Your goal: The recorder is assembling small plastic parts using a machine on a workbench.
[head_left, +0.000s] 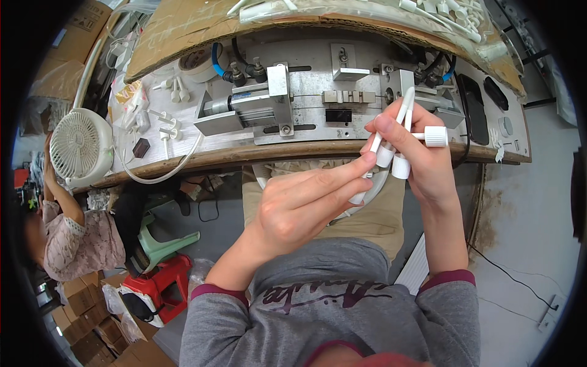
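Your right hand (426, 160) is closed around several slender white plastic pieces (400, 167) with thick, cap-like ends, their stems crossing between thumb and fingers; one ribbed cap (436, 136) sticks out to the right. Your left hand (296, 205) is closed too, its fingertips pinching a white piece (358, 197) right beside the bunch, though the fingers hide most of it. That pinched piece is probably the one you are dealing with at this moment. All of these pieces are held up in the air near the front edge of the bench (263, 151), apart from the metal fixture (280, 92) with its notched block (348, 96). As far as you can judge, you are partway through: a handful is gathered, but whether any stem and cap are fully joined cannot be told from here. More looks left to handle, since loose white parts (175, 96) lie on the left side of the bench and a pile of white parts (449, 15) sits on the cardboard (189, 37) beyond the fixture.
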The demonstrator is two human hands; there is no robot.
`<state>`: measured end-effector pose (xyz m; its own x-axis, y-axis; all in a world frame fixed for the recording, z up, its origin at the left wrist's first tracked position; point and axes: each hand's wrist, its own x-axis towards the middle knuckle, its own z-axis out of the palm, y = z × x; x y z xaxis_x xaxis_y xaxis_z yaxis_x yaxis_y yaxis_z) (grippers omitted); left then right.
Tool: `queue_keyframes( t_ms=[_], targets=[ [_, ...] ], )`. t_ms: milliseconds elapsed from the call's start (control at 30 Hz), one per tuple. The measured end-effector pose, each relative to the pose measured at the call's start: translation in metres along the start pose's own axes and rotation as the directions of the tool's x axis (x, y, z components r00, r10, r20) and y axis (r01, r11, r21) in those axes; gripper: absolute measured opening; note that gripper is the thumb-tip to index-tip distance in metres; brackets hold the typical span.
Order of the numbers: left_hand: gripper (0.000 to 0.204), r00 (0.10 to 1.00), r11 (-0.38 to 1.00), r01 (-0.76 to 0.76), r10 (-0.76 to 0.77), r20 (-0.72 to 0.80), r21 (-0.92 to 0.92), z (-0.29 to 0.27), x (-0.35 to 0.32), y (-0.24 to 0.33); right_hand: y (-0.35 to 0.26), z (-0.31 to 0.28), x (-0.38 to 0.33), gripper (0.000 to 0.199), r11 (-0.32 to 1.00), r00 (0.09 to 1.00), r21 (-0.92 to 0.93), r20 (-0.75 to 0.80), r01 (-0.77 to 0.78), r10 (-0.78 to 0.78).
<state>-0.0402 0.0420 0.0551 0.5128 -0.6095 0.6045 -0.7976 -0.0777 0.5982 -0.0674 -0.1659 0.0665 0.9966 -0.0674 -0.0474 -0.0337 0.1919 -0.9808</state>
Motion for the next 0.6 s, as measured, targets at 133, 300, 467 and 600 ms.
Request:
queue_keyframes(
  t_ms=[133,300,467,600],
  targets=[
    [0.034,0.999,0.998,-0.006,0.009,-0.038,0.062,0.006,0.003,-0.008,0.002,0.012,0.0,0.022,0.989,0.987,-0.141,-0.146,0.047,-0.068],
    [0.032,0.997,0.951,0.048,-0.028,-0.069,0.304,0.018,0.013,-0.024,0.007,-0.007,-0.003,0.03,0.99,0.941,-0.133,-0.325,0.055,-0.096],
    [0.028,0.996,0.858,0.072,-0.085,0.003,0.508,0.035,0.01,-0.044,0.014,-0.01,-0.012,0.04,0.989,0.911,-0.139,-0.397,0.058,-0.11],
    [0.029,0.991,0.804,0.069,-0.121,0.05,0.591,0.034,0.023,-0.043,0.015,-0.01,-0.022,0.041,0.992,0.92,-0.123,-0.392,-0.023,-0.027]
  ],
)
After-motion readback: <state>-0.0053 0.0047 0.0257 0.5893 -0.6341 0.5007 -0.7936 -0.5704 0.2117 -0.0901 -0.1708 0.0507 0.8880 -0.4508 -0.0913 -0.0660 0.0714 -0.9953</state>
